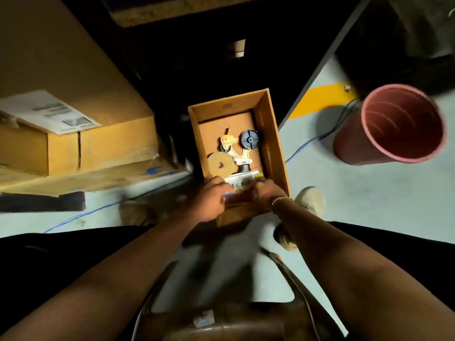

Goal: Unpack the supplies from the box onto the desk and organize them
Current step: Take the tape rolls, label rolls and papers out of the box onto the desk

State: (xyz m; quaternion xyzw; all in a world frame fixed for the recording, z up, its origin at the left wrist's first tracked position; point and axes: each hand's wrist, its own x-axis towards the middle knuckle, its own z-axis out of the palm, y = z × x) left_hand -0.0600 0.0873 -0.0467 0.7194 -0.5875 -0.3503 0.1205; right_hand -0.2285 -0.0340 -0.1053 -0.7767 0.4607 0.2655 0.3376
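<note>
An open cardboard box (273, 134) stands on the floor between my feet. Inside lie a yellow tape dispenser (234, 148) with a black spool (249, 139) and a brown roll of tape (220, 165). At the near end of the box sits a white pack with yellow print (242, 184). My left hand (209, 200) grips its left side and my right hand (267, 196) grips its right side. The pack's lower part is hidden by my fingers.
A red bin (391, 126) stands on the floor at the right. Large cardboard boxes (73, 134) are stacked at the left. A blue cable (81, 215) runs across the pale floor. A dark desk frame (197, 57) looms above the box. A wooden chair seat (221, 321) is below me.
</note>
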